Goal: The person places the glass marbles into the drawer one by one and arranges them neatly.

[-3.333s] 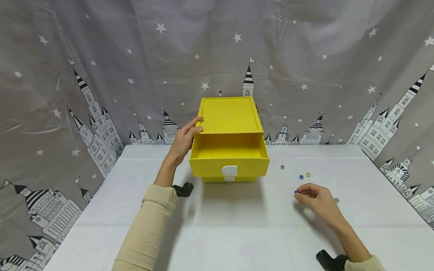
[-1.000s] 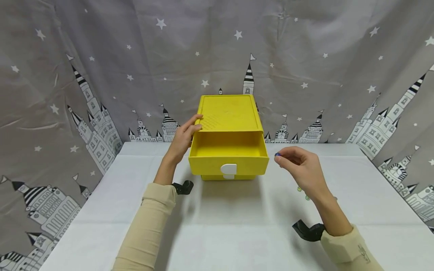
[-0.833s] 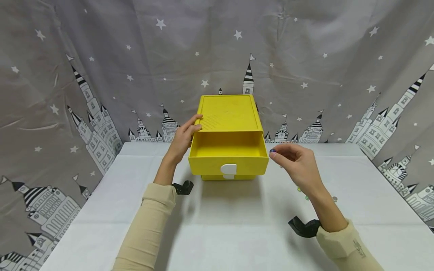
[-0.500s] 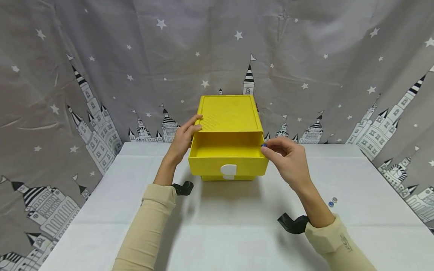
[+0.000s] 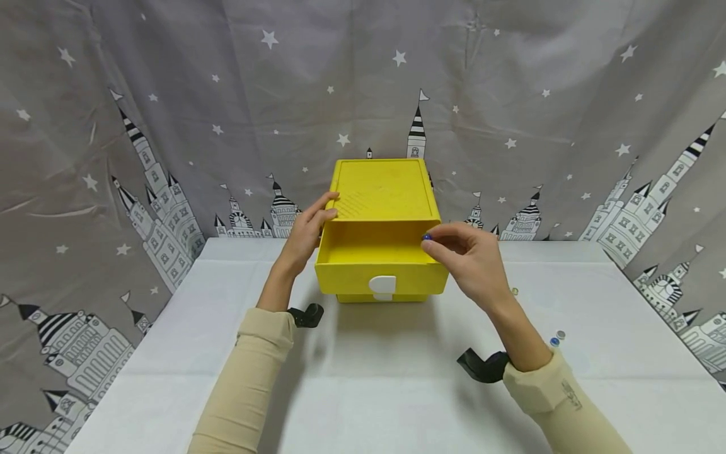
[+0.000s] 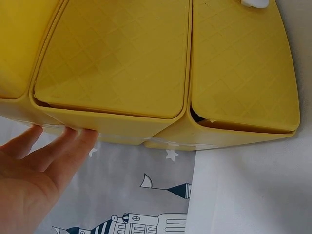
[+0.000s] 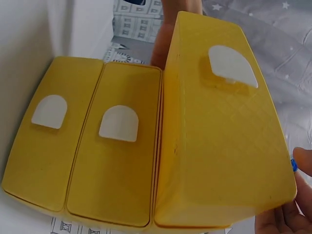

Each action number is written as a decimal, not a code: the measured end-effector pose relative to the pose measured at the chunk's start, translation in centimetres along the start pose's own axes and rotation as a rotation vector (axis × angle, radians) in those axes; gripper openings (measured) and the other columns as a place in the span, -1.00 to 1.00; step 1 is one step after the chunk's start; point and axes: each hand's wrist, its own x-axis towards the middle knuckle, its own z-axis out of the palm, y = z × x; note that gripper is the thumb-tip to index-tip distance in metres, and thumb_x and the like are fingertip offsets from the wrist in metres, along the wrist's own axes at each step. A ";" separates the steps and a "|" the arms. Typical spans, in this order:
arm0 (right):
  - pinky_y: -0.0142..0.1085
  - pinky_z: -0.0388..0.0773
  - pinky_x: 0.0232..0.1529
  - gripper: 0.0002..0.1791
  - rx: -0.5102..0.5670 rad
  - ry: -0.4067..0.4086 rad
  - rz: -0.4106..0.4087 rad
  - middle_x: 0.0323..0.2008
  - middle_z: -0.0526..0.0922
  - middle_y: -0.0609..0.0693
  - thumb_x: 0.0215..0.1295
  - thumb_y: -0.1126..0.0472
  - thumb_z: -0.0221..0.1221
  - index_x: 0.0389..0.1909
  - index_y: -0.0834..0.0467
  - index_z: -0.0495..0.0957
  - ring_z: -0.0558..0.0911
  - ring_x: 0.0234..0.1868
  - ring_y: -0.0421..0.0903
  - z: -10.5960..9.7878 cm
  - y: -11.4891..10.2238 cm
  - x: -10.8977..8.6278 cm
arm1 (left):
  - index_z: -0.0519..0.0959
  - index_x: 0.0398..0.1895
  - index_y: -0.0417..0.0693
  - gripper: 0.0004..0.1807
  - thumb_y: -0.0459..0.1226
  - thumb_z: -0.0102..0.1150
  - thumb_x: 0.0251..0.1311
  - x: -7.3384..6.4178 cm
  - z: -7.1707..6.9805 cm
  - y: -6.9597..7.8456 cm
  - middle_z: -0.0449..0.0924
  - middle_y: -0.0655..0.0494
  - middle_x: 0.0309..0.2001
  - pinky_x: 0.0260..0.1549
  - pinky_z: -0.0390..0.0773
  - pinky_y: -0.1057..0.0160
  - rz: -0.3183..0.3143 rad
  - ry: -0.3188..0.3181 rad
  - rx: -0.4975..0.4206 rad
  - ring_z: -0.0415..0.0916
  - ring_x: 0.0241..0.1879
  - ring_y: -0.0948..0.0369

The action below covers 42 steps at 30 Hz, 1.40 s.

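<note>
A yellow drawer unit (image 5: 386, 189) stands on the white table, its top drawer (image 5: 351, 278) pulled out. Two lower drawers are pushed in, as the right wrist view shows. My left hand (image 5: 303, 236) rests against the unit's upper left side, with fairly straight fingers touching it in the left wrist view. Over the right part of the pulled-out drawer, my right hand (image 5: 473, 261) pinches a small round blue piece (image 5: 427, 237) between thumb and fingertip. The same blue piece (image 7: 294, 165) shows beside the drawer's edge in the right wrist view. Its exact kind is too small to tell.
Small round pieces lie on the table at the right: a blue one (image 5: 554, 342), a grey one (image 5: 561, 335) and a yellowish one (image 5: 515, 291) close to my right forearm. A grey curtain (image 5: 363, 82) printed with castles and stars hangs behind the unit.
From low on the table's right side, my right hand has lifted the blue piece up and leftward, over the pulled-out drawer. My left hand keeps its place on the unit.
</note>
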 end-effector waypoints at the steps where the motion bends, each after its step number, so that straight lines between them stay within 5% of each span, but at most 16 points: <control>1: -0.41 0.57 -0.12 -0.83 0.004 -0.006 0.000 -0.21 0.67 0.15 0.26 0.37 0.28 -0.16 0.36 0.67 0.62 -0.21 -0.07 0.1 -0.1 0.1 | 0.29 0.48 0.10 -0.46 -0.11 -0.11 0.45 0.0 0.0 0.0 0.16 0.04 0.47 -0.04 0.48 0.05 -0.001 0.000 -0.001 0.31 0.22 0.04; 42: -0.41 0.55 -0.10 -0.78 0.021 -0.034 0.022 -0.18 0.65 0.16 0.26 0.38 0.28 -0.10 0.37 0.65 0.60 -0.16 -0.04 0.9 -0.2 0.1 | 0.29 0.48 0.13 -0.45 -0.11 -0.11 0.44 -0.2 0.4 0.1 0.14 0.06 0.48 -0.12 0.46 0.14 -0.023 0.042 -0.007 0.33 0.20 0.07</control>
